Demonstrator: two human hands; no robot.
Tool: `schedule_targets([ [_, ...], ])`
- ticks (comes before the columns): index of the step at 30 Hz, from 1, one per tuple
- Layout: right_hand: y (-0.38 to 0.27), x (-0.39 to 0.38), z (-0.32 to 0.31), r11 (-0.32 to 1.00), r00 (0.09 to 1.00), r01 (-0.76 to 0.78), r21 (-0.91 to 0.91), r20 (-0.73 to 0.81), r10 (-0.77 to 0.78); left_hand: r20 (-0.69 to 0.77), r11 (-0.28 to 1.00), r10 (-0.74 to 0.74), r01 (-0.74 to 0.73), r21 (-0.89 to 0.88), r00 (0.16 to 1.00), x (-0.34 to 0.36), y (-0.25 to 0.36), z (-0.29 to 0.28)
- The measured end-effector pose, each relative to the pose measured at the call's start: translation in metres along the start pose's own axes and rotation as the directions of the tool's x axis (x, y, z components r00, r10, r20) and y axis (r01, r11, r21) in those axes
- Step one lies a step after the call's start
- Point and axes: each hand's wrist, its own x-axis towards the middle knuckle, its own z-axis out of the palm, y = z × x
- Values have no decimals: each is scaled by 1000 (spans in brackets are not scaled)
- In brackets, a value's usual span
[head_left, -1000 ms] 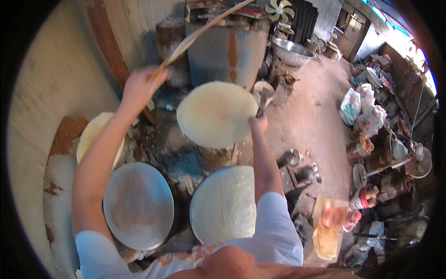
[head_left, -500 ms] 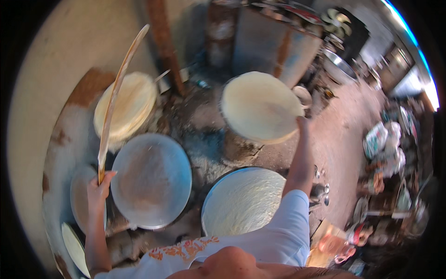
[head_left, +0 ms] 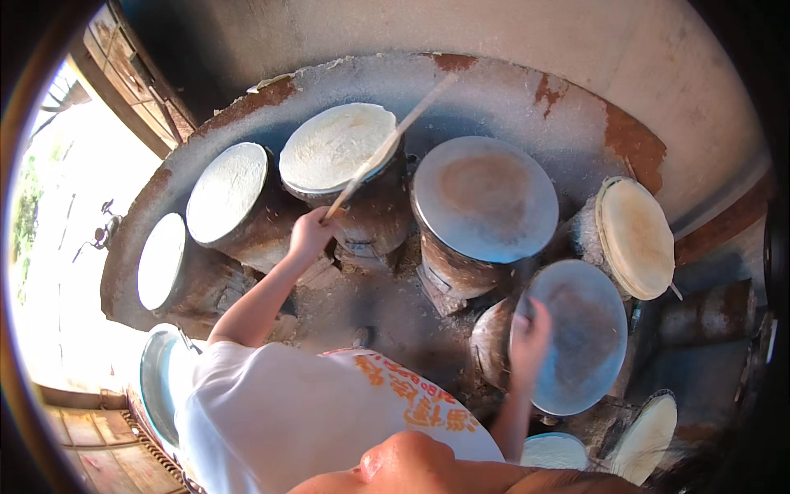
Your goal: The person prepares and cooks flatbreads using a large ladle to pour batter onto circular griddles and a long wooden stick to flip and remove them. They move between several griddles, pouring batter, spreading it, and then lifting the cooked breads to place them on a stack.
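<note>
My left hand (head_left: 311, 235) is closed around the lower end of a long, thin, slightly curved wooden stick (head_left: 387, 148). The stick slants up and to the right, passing in front of a round griddle coated with pale batter (head_left: 337, 148). My right hand (head_left: 531, 333) is blurred by motion, with its fingers apart and nothing visible in them. It is over or beside the left edge of a bare grey griddle (head_left: 580, 346); contact cannot be made out. Beyond that stands another bare griddle (head_left: 485, 198) with a brownish centre.
Two more batter-coated griddles (head_left: 229, 193) (head_left: 161, 262) stand at the left on drum-like stoves. A stack of round pale flatbreads (head_left: 638, 239) is at the right. A curved, rust-patched metal sheet (head_left: 444, 70) runs behind the stoves. A basin (head_left: 160, 370) is at the lower left.
The view has swung left to the row of stoves. My right hand has come away from the rim of the pale round stack. My left hand still grips the stick, now slanting right.
</note>
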Motion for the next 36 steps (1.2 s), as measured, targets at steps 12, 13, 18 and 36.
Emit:
schedule_targets([
  [12, -55, 113, 297, 931, 951, 234, -281, 266, -159, 164, 863, 70, -142, 484, 984, 161, -84, 16],
  [13, -56, 113, 297, 937, 961, 129, -325, 274, -37, 185, 844, 149, -222, 488, 971, 165, -90, 15],
  [18, -41, 120, 308, 970, 966, 71, -234, 258, -8, 28, 834, 382, -358, 420, 924, 186, -112, -6],
  [36, -99, 184, 370, 866, 906, 315, -389, 396, -151, -105, 857, 459, -409, 312, 882, 268, -64, -110],
])
